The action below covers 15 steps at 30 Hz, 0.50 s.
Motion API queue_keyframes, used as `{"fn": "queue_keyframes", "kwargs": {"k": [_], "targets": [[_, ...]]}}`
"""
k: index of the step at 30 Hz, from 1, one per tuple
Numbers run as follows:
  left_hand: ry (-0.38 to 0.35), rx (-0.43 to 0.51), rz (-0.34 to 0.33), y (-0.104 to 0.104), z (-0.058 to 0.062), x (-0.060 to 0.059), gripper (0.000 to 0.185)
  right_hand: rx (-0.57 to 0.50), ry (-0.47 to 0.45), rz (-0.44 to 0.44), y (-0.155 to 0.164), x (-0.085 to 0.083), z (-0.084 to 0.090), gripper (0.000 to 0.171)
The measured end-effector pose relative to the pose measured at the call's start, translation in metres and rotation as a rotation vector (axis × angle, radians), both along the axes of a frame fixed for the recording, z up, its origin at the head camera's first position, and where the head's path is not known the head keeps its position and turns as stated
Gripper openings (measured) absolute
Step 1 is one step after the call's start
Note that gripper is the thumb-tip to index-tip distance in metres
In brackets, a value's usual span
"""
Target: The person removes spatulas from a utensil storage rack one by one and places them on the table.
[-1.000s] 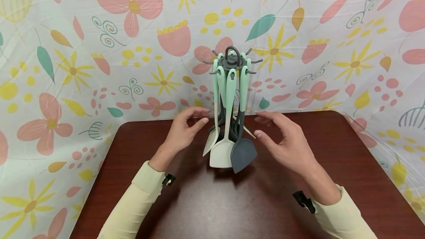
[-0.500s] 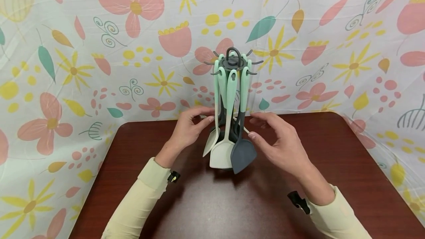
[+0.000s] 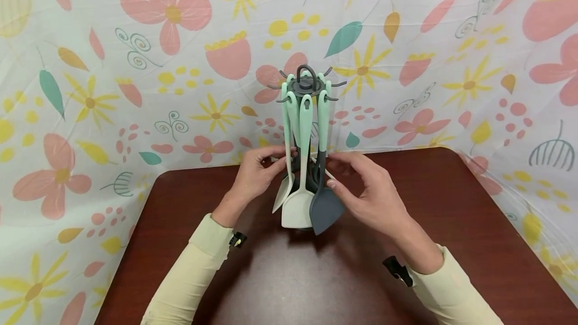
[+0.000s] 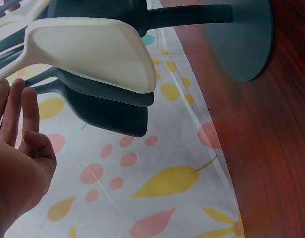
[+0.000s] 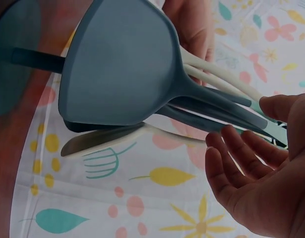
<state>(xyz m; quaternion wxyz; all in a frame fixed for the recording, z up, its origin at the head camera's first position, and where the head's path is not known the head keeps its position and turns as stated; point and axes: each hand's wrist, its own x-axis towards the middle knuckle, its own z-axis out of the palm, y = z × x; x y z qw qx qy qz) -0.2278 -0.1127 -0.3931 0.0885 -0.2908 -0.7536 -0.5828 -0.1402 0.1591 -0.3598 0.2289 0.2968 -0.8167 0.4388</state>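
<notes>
A dark grey utensil stand (image 3: 306,86) stands upright on the table, ringed with hooks. From it hang several mint-handled kitchen utensils, among them a white spatula (image 3: 298,212) in front, a grey spatula (image 3: 327,209) to its right and another white spatula (image 3: 282,195) at the left. My left hand (image 3: 250,174) is at the left side, its fingertips against the utensils' necks. On the other side, my right hand (image 3: 375,194) has loosely bent fingers beside the grey spatula; any contact is unclear. The left wrist view shows dark utensils (image 4: 107,111) behind a white one.
The dark reddish wooden table (image 3: 289,285) carries the stand near its back edge. Behind it hangs a floral cloth (image 3: 180,64). The stand's round base (image 4: 246,44) lies on the tabletop, below the hanging heads.
Both hands have moved inward to the utensils, the left one rightward and the right one leftward. The view has shifted slightly; the stand and utensils look much the same.
</notes>
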Motion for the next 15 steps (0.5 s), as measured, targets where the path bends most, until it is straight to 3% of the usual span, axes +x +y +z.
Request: {"fn": "queue_keyframes", "kwargs": {"k": [4, 15], "targets": [[-0.015, 0.031, -0.025, 0.0014, -0.0016, -0.0005, 0.021, 0.006, -0.003, 0.009, -0.0028, -0.0008, -0.0005, 0.049], [-0.004, -0.022, -0.015, 0.0071, 0.0007, -0.0015, 0.016, -0.002, -0.005, 0.012, -0.0050, -0.0025, -0.0022, 0.048]]}}
